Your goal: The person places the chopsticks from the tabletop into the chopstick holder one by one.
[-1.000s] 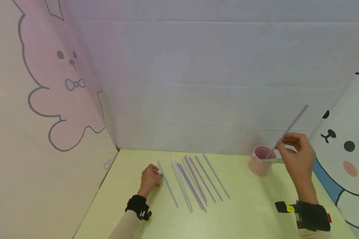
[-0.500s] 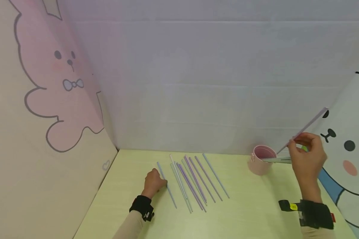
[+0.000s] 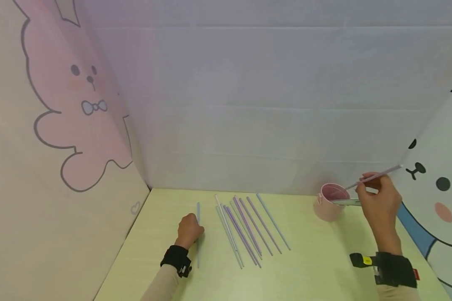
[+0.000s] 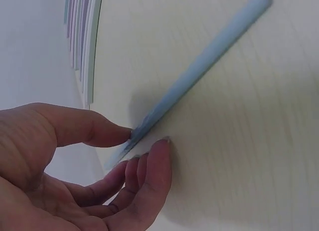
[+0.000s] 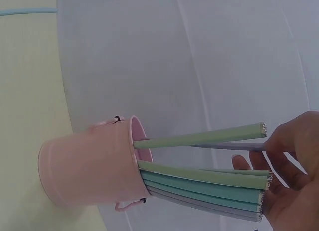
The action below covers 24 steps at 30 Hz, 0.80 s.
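My left hand [image 3: 189, 230] pinches a thin blue stick [image 4: 199, 69], like a straw, between thumb and fingers, low over the table. On the right, my right hand [image 3: 380, 200] holds a purple stick [image 3: 389, 170] slantwise; its lower end reaches into the mouth of a small pink bucket [image 3: 325, 211]. Several green, teal and purple sticks [image 5: 214, 186] lean out of that bucket toward the right hand, as the right wrist view shows. Between the hands, several loose purple, white, green and blue sticks lie roughly side by side, a purple stick [image 3: 240, 235] among them.
The pale yellow tabletop [image 3: 305, 271] ends at a plain light backdrop [image 3: 248, 125]. Side panels with a printed pink rabbit [image 3: 79, 138] on the left and a white cartoon animal on the right enclose it. Black wrist straps [image 3: 176, 260] sit on both arms.
My left hand has closed on the blue stick and swung it away from the loose ones, nearly straight. My right hand moved right, then back, and its purple stick tilted lower, entering the bucket's mouth.
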Available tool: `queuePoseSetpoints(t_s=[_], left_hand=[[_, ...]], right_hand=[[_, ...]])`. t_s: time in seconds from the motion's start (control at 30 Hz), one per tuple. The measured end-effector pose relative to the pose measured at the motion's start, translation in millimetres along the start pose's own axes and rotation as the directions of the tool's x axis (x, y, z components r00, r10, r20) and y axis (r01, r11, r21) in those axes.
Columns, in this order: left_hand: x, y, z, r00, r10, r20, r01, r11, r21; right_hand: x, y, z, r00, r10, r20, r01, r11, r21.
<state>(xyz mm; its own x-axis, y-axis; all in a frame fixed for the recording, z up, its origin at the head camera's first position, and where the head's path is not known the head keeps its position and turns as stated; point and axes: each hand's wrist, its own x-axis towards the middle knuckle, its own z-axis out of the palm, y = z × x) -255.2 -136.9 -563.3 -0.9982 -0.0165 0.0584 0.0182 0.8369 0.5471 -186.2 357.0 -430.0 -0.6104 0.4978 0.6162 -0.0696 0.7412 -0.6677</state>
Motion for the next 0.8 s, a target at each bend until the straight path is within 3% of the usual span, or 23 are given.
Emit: queuePoseSetpoints(t_s=[0.23,0.47,0.6,0.8], left_hand=[[-0.6,-0.7,-4.8,1.0,-0.023,0.014,0.023,0.998,0.051],[4.2,-2.5,-4.6,0.999,-0.042,0.021,0.04,0.997,0.062],[2.7,-3.4,-5.5,0.998,-0.049,0.048,0.047,0.998,0.03],[0.4,-3.8,-10.0,0.998,-0.046,0.044,0.046,0.999,-0.019]], right_hand=[[-0.7,6,1,0.993,-0.023,0.119,0.034,0.995,-0.09],[-1.1,5,1,0.99,-0.016,0.142,0.031,0.994,-0.107],[-2.1,2,-1,0.994,-0.016,0.107,0.024,0.996,-0.08],[-0.4,-7,-5,0.996,-0.09,0.001,0.09,0.993,-0.08]])
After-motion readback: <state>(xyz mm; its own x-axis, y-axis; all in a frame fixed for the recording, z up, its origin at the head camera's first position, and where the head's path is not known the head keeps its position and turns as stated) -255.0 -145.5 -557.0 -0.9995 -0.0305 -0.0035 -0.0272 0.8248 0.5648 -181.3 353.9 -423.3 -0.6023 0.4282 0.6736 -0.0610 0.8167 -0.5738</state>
